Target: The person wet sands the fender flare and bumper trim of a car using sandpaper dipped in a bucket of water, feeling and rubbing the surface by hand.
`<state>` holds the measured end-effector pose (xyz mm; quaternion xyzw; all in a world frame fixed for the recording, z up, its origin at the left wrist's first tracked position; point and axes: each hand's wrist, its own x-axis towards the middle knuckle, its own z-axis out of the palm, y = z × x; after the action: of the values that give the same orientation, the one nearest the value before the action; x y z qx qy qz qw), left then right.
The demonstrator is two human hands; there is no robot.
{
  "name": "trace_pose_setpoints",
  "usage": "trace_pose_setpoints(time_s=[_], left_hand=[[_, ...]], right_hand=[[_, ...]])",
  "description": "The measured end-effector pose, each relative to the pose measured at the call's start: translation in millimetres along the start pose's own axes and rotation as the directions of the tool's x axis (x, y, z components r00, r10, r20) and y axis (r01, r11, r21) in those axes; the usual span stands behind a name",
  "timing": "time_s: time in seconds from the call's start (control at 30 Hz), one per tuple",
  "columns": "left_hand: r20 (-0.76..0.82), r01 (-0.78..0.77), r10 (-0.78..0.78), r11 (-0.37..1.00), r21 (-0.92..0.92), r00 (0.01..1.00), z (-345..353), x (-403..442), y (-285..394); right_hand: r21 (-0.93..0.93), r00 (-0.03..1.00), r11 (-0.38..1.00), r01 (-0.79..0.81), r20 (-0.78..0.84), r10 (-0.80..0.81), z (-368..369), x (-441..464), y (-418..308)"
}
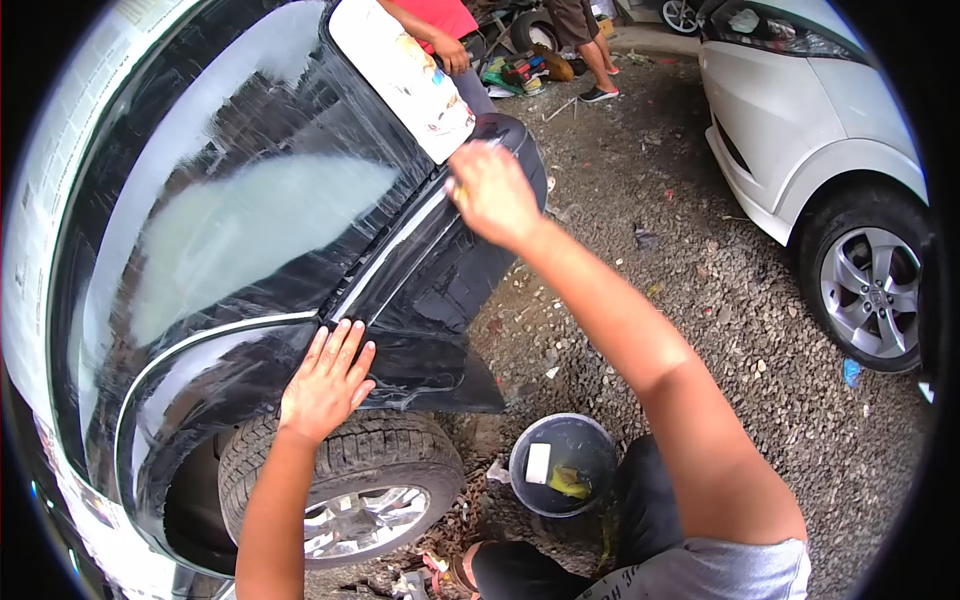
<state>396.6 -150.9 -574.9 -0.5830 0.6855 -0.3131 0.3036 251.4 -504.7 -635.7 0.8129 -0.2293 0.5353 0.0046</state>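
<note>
My left hand (328, 380) lies flat with its fingers stretched out on a black car's body (390, 345), just above the wheel arch. My right hand (490, 190) is at the far end of the same panel, next to a pale strip (395, 250) along its edge. Its fingers are curled and slightly blurred. A small yellowish bit shows at the fingertips, but what they hold is hidden. Whitish haze and streaks cover the dark bodywork. Below my left hand is the car's tyre (345, 455).
A dark bucket (563, 418) with a white block (538, 463) and a yellow cloth (570, 482) inside stands by my leg. A white car (800, 100) is parked on the gravel (640, 290) at right. Two other people stand at the back, near a white, colour-marked panel (400, 70).
</note>
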Motion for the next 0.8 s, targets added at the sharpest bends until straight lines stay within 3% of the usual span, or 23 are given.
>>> trace_pose_setpoints(time_s=[0.1,0.17,0.2,0.23,0.3,0.37,0.43,0.47,0.5,0.53,0.57,0.63,0.7,0.77,0.8], left_hand=[[0.003,0.001,-0.001,1.0,-0.022,1.0,0,0,0],[-0.002,-0.005,0.005,1.0,-0.014,1.0,0,0,0],[-0.001,-0.004,0.004,1.0,-0.014,1.0,0,0,0],[-0.003,-0.001,0.001,1.0,-0.01,1.0,1,0,0],[-0.015,-0.007,0.006,1.0,-0.011,1.0,1,-1,-1],[-0.034,-0.012,0.012,1.0,-0.012,0.999,2,-1,-1],[-0.041,-0.02,0.02,1.0,-0.015,0.999,-1,-2,-1],[-0.045,-0.021,0.021,1.0,-0.015,0.999,-1,-2,-1],[-0.051,-0.023,0.022,1.0,-0.013,0.998,-1,-1,-1],[-0.076,-0.014,0.012,0.999,-0.034,0.997,0,-2,0],[-0.108,-0.018,0.014,0.999,-0.036,0.994,2,-3,0],[-0.166,-0.031,0.024,0.999,-0.042,0.986,6,-7,-1],[-0.155,-0.034,0.026,0.998,-0.052,0.988,5,-7,-3],[-0.145,-0.034,0.029,0.999,-0.031,0.989,4,-4,-1],[-0.126,-0.025,0.02,0.999,-0.035,0.992,4,-3,0]], right_hand=[[0.045,0.96,0.97,0.238,-0.164,-0.228,5,-19,2],[0.08,0.986,0.986,0.147,-0.095,-0.139,-2,0,36],[0.043,1.0,0.999,0.015,-0.015,-0.015,-4,14,50],[0.025,0.989,0.999,0.021,-0.144,-0.017,5,16,63],[0.06,0.992,0.998,-0.021,-0.122,0.028,3,16,45],[0.063,0.99,0.994,0.085,-0.121,-0.077,2,0,4],[0.181,0.973,0.965,0.188,-0.172,-0.157,1,-18,-50],[0.322,0.979,0.927,0.19,-0.129,-0.156,-4,-28,-82],[0.348,0.965,0.902,0.255,-0.144,-0.217,2,-39,-113],[0.285,0.951,0.908,0.308,-0.057,-0.305,14,-52,-145],[0.373,0.931,0.859,0.351,-0.041,-0.363,25,-65,-167],[0.466,0.882,0.787,0.404,0.03,-0.47,15,-59,-149],[0.315,0.872,0.854,0.414,0.131,-0.471,-1,-46,-95],[0.156,0.993,0.982,0.101,0.05,-0.11,5,-37,-13],[0.171,0.994,0.981,-0.096,-0.039,0.104,26,-32,20]])
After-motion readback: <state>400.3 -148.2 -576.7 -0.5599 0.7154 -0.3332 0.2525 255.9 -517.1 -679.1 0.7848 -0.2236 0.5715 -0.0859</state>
